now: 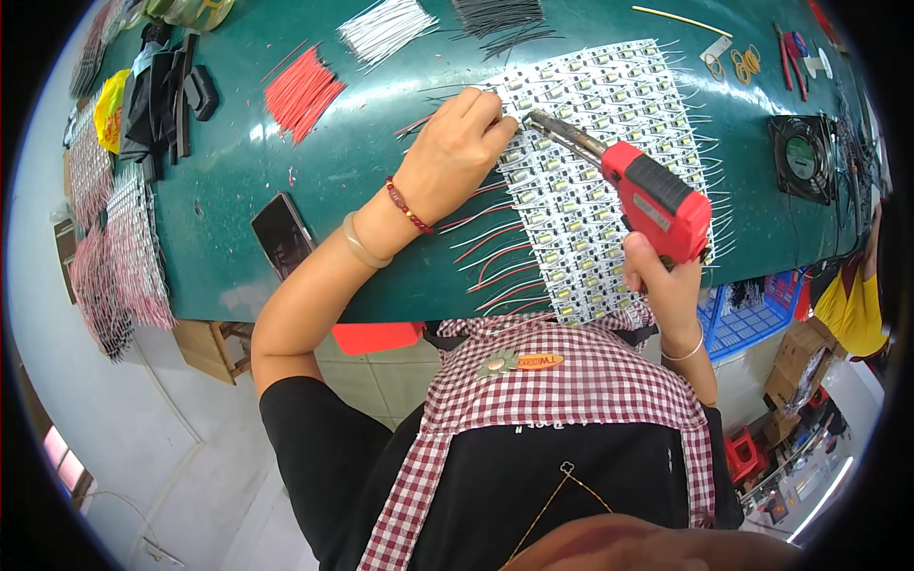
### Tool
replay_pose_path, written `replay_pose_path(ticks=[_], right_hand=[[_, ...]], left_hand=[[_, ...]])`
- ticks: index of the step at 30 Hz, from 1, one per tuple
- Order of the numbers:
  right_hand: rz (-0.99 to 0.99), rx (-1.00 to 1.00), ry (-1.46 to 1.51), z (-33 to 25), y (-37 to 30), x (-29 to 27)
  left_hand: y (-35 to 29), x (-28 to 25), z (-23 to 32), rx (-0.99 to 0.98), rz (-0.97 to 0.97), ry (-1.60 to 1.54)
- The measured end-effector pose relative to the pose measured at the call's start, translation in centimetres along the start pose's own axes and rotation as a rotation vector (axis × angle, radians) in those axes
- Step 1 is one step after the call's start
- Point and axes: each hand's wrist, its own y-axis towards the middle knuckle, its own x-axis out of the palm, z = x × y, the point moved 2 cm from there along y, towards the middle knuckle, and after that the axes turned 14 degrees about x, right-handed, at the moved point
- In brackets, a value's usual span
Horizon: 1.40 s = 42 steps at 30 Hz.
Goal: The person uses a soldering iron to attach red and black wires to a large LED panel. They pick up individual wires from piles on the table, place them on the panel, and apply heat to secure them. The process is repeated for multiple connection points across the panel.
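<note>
A sheet of white LED circuit boards [609, 181] lies on the green table, with rows of small yellowish chips and thin wires along its edges. At its upper left edge, my left hand [464, 143] is closed in a pinch. What its fingertips hold is too small to make out; thin dark and red wires stick out beside the hand. My right hand [666, 281] is wrapped round the grip of a red and black soldering gun [662, 205]. The gun's metal tip is close to my left fingertips, over the boards; whether it touches them I cannot tell.
Bundles of red wires [303, 92], white wires [386, 30] and black wires [497, 21] lie along the far side. A phone [283, 233] rests to the left. A small black fan [802, 159] stands at right, with pliers [787, 62] beyond. Wired boards [133, 247] hang over the left edge.
</note>
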Motion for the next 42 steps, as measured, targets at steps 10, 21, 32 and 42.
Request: replay_pose_path(ticks=[10, 21, 32, 42], right_hand=[[-0.119, 0.077, 0.321, -1.7, 1.0, 0.2], [-0.129, 0.063, 0.319, -1.1, 1.0, 0.0], [-0.108, 0.060, 0.218, -0.7, 0.8, 0.0], [-0.117, 0.007, 0.250, -1.2, 0.3, 0.1]], left_hand=[[0.0, 0.0, 0.0, 0.001, 0.011, -0.002], [0.1, -0.1, 0.0, 0.009, 0.008, 0.007], [0.2, -0.2, 0.0, 0.015, 0.005, 0.008], [0.1, -0.1, -0.1, 0.026, 0.002, 0.032]])
